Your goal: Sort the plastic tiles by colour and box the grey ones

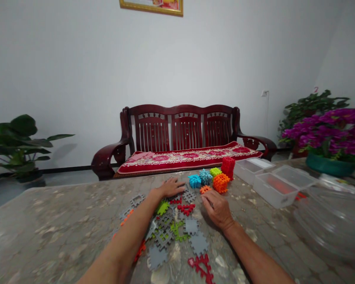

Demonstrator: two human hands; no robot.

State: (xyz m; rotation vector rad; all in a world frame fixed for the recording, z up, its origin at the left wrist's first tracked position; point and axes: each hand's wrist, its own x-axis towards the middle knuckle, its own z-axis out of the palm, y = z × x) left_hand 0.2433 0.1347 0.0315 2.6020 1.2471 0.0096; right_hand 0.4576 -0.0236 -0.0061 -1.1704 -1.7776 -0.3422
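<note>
Left hand (172, 187) spread over grey tiles (189, 195); right hand (219, 210) apart, grip unclear, orange piece (205, 189) at its 11 o'clock. Light touch limits snagging.

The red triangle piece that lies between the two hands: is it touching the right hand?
Apart. The head view shows it plainly: a strip of bare tabletop is visible between the red triangle piece and the right hand.

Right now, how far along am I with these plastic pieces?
Partly, it seems. The red block, orange cluster, blue cluster and lime cluster look assembled. Your left hand is over grey pieces; your right hand is at a small orange piece. Loose flat shapes look left.
</note>
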